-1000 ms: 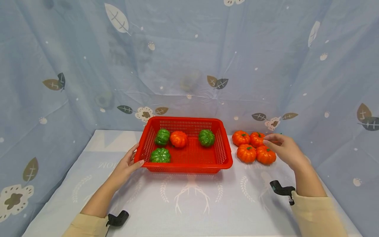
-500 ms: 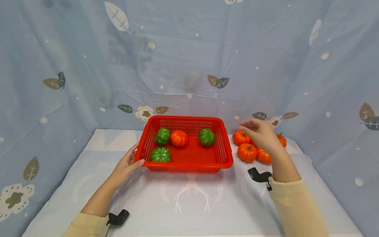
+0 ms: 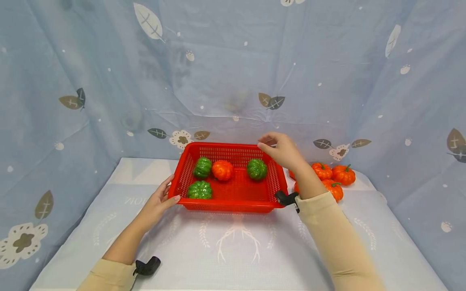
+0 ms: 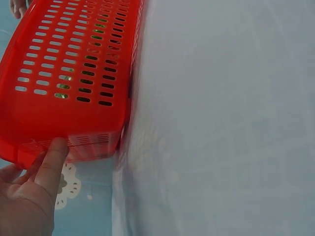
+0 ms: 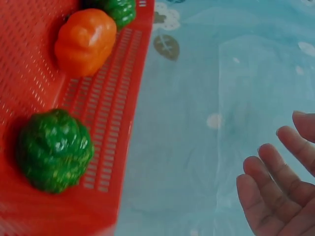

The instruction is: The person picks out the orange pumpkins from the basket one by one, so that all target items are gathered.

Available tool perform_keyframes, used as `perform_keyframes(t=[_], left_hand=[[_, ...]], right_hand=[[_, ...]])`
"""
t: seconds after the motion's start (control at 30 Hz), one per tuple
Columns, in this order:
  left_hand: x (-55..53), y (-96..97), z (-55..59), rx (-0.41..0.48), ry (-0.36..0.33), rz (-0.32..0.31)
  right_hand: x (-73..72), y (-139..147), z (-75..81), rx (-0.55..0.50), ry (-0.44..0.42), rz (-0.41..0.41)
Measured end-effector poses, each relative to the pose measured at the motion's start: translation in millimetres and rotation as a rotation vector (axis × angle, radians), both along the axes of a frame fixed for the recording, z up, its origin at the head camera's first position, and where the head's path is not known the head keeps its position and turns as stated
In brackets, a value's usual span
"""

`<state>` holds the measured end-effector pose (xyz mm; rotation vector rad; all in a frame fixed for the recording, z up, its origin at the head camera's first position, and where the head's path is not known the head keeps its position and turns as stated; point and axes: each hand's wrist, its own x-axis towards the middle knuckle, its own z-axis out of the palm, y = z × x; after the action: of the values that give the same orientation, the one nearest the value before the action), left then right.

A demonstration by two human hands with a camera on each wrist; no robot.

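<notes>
A red plastic basket [image 3: 225, 205] with slotted walls stands at the back middle of the table. Inside lie three green mini pumpkins [image 3: 200, 189] and one orange mini pumpkin [image 3: 222, 170]. My left hand [image 3: 153, 208] holds the basket's front left corner, thumb on the rim and fingers along the outer left side; in the left wrist view the thumb [image 4: 51, 167] lies against the red plastic. Over the back right corner of the basket hovers my right hand [image 3: 283, 151], holding nothing. Its fingers [image 5: 270, 189] look loosely bent in the right wrist view, beside the basket.
Several orange mini pumpkins [image 3: 344, 174] sit together on the table right of the basket, partly hidden by my right forearm. A patterned blue cloth [image 3: 225, 72] hangs behind and along both sides. White cloth [image 3: 236, 258] covers the table.
My right hand has moved left, from above the orange pumpkins to over the basket's back right corner, uncovering the rightmost pumpkins. My left hand, the basket and its contents stay in place.
</notes>
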<state>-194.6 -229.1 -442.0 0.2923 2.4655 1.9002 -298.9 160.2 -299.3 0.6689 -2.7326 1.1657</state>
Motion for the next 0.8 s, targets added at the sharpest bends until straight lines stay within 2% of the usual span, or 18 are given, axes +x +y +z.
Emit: perform_keyframes(t=[0.17, 0.3, 0.6, 0.8], left_hand=[[1.0, -0.1, 0.9, 0.01, 0.003, -0.004], [1.1, -0.3, 0.6, 0.018, 0.007, -0.008], [1.7, 0.0, 0.0, 0.028, 0.003, 0.001], [1.9, 0.7, 0.6, 0.031, 0.0, -0.001]], right_hand=[[-13.6, -26.5, 1.6, 0.033, 0.027, 0.062], [-27.2, -47.0, -3.9, 0.076, 0.037, 0.109], [-61.6, -85.6, -40.5, 0.195, -0.099, 0.154], [-70.1, -96.4, -62.2, 0.212, -0.179, 0.177]])
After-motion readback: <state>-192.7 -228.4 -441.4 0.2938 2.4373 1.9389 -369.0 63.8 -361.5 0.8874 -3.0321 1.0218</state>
